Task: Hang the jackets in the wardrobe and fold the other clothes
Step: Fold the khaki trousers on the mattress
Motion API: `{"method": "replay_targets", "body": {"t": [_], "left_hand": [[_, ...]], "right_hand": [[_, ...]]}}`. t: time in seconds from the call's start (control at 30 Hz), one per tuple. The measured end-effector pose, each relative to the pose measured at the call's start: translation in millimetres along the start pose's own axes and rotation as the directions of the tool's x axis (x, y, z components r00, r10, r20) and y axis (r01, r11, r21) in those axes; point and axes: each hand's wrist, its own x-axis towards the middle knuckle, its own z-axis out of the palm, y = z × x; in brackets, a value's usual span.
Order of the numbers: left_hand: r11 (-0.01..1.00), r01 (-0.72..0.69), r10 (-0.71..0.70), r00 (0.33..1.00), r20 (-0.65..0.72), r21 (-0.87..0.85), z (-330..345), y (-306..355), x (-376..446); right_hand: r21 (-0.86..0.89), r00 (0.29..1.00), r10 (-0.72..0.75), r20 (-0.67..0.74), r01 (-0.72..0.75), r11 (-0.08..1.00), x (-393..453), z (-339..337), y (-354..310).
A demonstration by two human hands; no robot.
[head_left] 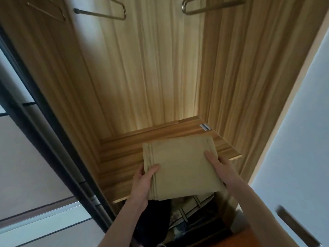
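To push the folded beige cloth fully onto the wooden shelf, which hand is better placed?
Left hand: it grips the folded beige cloth at its overhanging near corner. The right hand holds the side.

A wooden shelf (114, 157) carries a folded beige garment (179, 163).

Left hand (144, 180): raised forward at the lower middle of the view, thumb laid flat on top of the folded cloth (179, 166), the other fingers hidden beneath its left edge, so the hand pinches it.
Left forearm: bare, rising from the bottom edge and slanting up to the right toward the wrist.
Right hand (219, 165): gripping the cloth's right edge, thumb stretched along the top, fingers tucked under and out of sight.
Right forearm: bare, entering from the lower right corner and angling up to the left.
Wrists: both roughly straight.
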Motion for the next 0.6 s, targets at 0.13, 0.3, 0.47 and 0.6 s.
{"method": "replay_targets", "body": {"t": [0.13,0.3,0.47,0.6], "left_hand": [[0.999,-0.023,0.023,1.000,-0.020,-0.030,-6,10,34],[0.998,-0.064,0.064,0.997,-0.053,0.008,-5,10,75],[0.995,-0.095,0.097,0.990,-0.106,0.022,-7,-9,116],[0.996,-0.091,0.093,0.979,-0.179,0.016,-3,-27,145]], "right_hand": [[-0.042,1.000,-0.028,0.013,0.029,0.999,39,19,-5],[-0.053,1.000,-0.026,0.010,0.027,0.998,78,40,-5],[-0.116,0.998,0.020,0.057,-0.013,0.993,123,54,0],[-0.157,0.993,0.031,0.112,-0.013,0.987,158,63,15]]}}
